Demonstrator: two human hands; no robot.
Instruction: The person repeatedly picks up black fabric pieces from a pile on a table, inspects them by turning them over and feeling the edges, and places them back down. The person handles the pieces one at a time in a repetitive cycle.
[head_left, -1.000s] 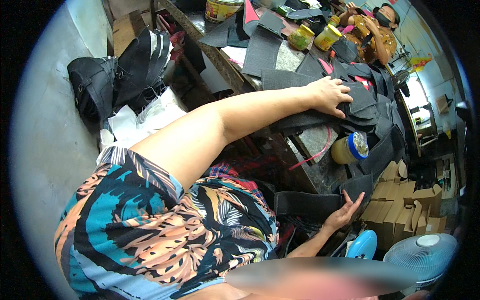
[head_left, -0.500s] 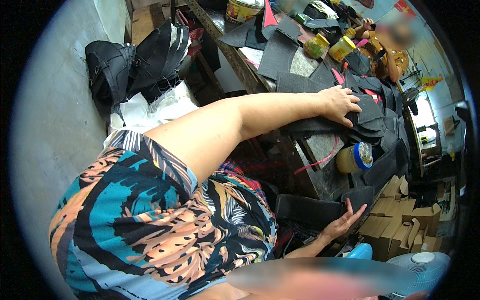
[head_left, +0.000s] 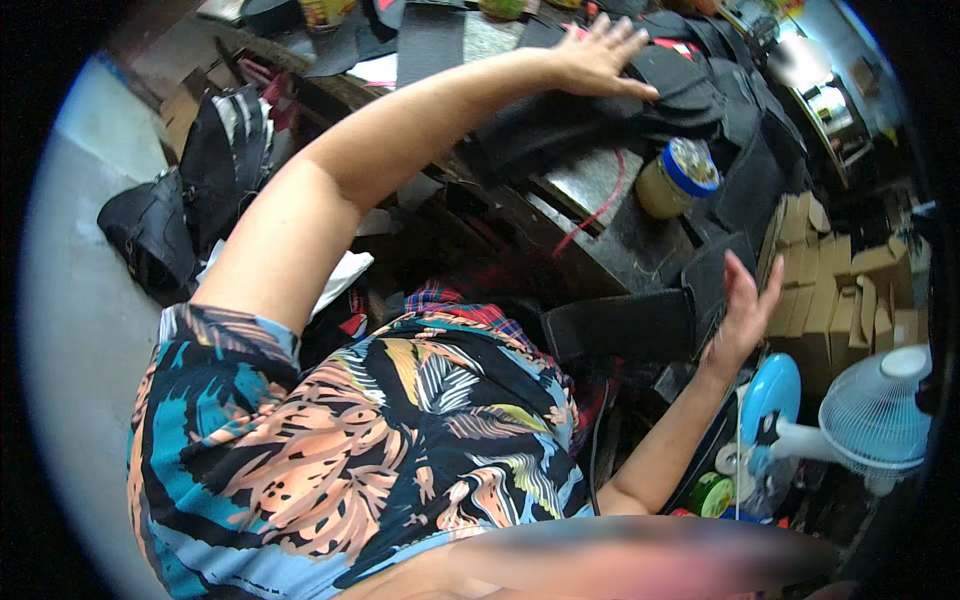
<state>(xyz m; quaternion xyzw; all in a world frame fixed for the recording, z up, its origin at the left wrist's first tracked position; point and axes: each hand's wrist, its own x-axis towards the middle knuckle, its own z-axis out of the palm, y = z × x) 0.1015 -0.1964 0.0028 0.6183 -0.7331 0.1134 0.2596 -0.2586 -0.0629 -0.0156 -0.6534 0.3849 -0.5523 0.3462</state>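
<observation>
**On the counter: two open hands on black cut pieces**

Across the counter (head_left: 600,185), the left hand (head_left: 598,58) lies flat with fingers spread on a stack of black cut pieces (head_left: 680,95). This grip is fully open: palm down, pressing on the stack and closing on nothing. The pieces lie directly under the palm and fan out past the fingertips, away from the body.

Lower down, the right hand (head_left: 745,310) is also open, fingers straight and held upright, with its palm against the end of a black padded strip (head_left: 620,325) that hangs off the counter's near edge. The strip runs from the palm toward the person's lap; no finger curls around it.

Judging by how they drape and overlap, the pieces are probably soft, light and floppy, likely foam-backed fabric. They should bend rather than break, and a single layer may slide off the stack. An edge pinch, or a flat palm with the thumb beneath, looks like the best hold.

Between the two hands stands a blue-lidded jar (head_left: 675,178), just beside the stack. A small white fan (head_left: 880,405) sits beyond the right hand.
</observation>
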